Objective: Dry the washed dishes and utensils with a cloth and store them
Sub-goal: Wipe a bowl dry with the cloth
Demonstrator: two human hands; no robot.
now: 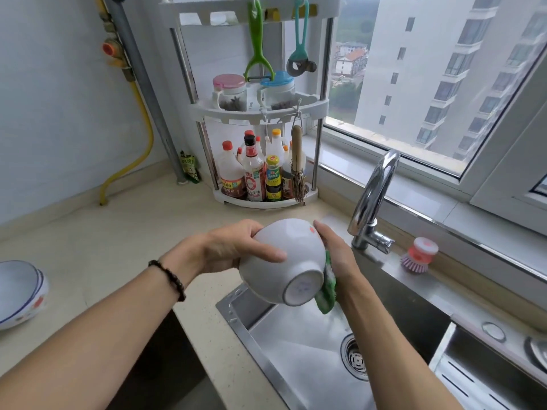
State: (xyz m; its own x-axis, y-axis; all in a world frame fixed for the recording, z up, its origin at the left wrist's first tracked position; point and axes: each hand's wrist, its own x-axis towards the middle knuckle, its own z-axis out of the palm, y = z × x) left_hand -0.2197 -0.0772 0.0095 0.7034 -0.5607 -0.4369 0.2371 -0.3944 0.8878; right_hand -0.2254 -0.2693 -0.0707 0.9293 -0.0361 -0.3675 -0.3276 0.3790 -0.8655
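Note:
A white bowl point(284, 258) is held on its side over the left edge of the steel sink point(296, 344), its foot ring turned toward me. My left hand point(233, 250) grips the bowl, thumb across its outer wall and fingers over the rim. My right hand point(337, 255) presses a green cloth point(327, 294) against the bowl's right side; most of the cloth is hidden behind the bowl. A stack of blue-rimmed bowls point(20, 291) sits on the counter at the far left.
A chrome tap point(373, 202) rises behind the sink, with a pink dish brush point(420, 253) to its right. A white corner rack point(266, 161) with sauce bottles and jars stands at the back. A drainer basket point(485, 374) fills the sink's right side.

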